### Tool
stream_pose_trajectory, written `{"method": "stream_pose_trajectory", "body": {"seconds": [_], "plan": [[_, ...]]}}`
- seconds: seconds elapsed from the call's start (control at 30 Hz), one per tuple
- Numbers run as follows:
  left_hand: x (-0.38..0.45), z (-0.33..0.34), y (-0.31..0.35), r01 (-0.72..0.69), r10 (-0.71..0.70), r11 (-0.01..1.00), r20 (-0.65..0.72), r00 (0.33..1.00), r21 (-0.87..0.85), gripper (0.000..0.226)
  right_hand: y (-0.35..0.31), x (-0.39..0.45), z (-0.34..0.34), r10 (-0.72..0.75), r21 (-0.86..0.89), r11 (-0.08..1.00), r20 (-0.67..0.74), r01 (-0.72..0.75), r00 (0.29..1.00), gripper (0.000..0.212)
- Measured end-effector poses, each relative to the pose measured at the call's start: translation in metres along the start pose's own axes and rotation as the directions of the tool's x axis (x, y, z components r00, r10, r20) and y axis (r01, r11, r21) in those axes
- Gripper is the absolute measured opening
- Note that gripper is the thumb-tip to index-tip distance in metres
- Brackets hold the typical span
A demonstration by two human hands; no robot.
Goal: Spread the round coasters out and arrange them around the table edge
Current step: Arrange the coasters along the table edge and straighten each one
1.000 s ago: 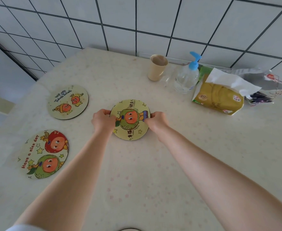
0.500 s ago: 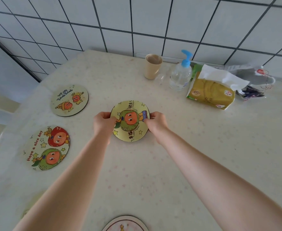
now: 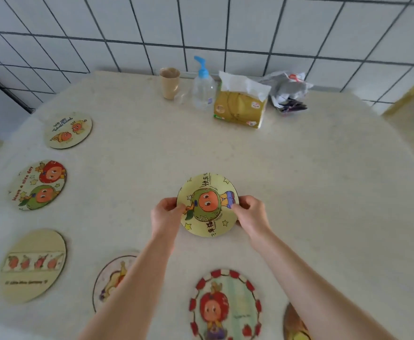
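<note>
A round yellow coaster (image 3: 207,185) with an orange-faced cartoon figure is held over the middle of the table. My left hand (image 3: 165,214) pinches its left rim and my right hand (image 3: 251,213) pinches its right rim. Several other round coasters lie flat near the table edge: one with two small figures (image 3: 68,130), a "Have a nice day" one (image 3: 38,185), a beige one (image 3: 33,265), one partly under my left forearm (image 3: 109,278), a red-bordered one (image 3: 225,305) and one cut off under my right arm (image 3: 295,325).
The cream table (image 3: 323,192) stands against a tiled wall. At its back stand a beige cup (image 3: 169,82), a clear pump bottle (image 3: 203,90), a yellow tissue pack (image 3: 241,103) and a crumpled bag (image 3: 286,90).
The view has tilted down and pulled back, so more coasters near the front edge show. Both hands still hold the yellow coaster, which sits nearer to me than before.
</note>
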State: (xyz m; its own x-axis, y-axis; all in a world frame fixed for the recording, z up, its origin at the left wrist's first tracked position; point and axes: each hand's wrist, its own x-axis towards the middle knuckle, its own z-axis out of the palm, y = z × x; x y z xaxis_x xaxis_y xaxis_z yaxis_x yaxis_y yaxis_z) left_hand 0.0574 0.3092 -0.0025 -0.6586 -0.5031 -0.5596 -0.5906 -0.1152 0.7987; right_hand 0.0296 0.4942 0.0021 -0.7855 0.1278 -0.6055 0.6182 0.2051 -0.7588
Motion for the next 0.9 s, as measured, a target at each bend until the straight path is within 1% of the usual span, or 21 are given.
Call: {"method": "stream_pose_trajectory", "body": {"seconds": [0.17,0.23,0.33,0.5,0.67,0.77,0.9], "plan": [[-0.108,0.071,-0.059,0.048,-0.048,0.999,0.019,0.999,-0.013,0.015,0.066,-0.047,-0.114,0.028,0.044,0.999,-0.029,-0.027,0.999,0.013],[-0.145,0.097,-0.079,0.073,-0.073,0.997,0.022,0.997,-0.023,0.016,0.088,-0.060,-0.154,0.034,0.043,0.999,-0.049,-0.031,0.998,0.015],[-0.194,0.132,-0.102,0.088,-0.087,0.996,0.050,0.995,-0.026,0.015,0.116,-0.080,-0.210,0.068,0.096,0.993,-0.061,-0.061,0.996,0.013],[-0.259,0.182,-0.123,0.121,-0.126,0.991,0.107,0.986,0.055,0.013,0.148,-0.106,-0.288,0.104,0.131,0.988,-0.131,-0.087,0.986,0.014],[-0.281,0.220,-0.124,0.060,-0.090,0.985,0.183,0.979,0.159,0.012,0.157,-0.103,-0.332,0.128,0.106,0.988,-0.196,-0.109,0.972,0.016],[-0.278,0.245,-0.113,0.051,-0.084,0.986,0.212,0.974,0.156,0.013,0.148,-0.086,-0.349,0.108,0.071,0.993,-0.239,-0.093,0.965,0.017],[-0.262,0.276,-0.096,0.033,-0.083,0.983,0.284,0.955,0.178,0.014,0.127,-0.057,-0.367,0.072,-0.004,0.997,-0.302,-0.077,0.951,0.012]]}}
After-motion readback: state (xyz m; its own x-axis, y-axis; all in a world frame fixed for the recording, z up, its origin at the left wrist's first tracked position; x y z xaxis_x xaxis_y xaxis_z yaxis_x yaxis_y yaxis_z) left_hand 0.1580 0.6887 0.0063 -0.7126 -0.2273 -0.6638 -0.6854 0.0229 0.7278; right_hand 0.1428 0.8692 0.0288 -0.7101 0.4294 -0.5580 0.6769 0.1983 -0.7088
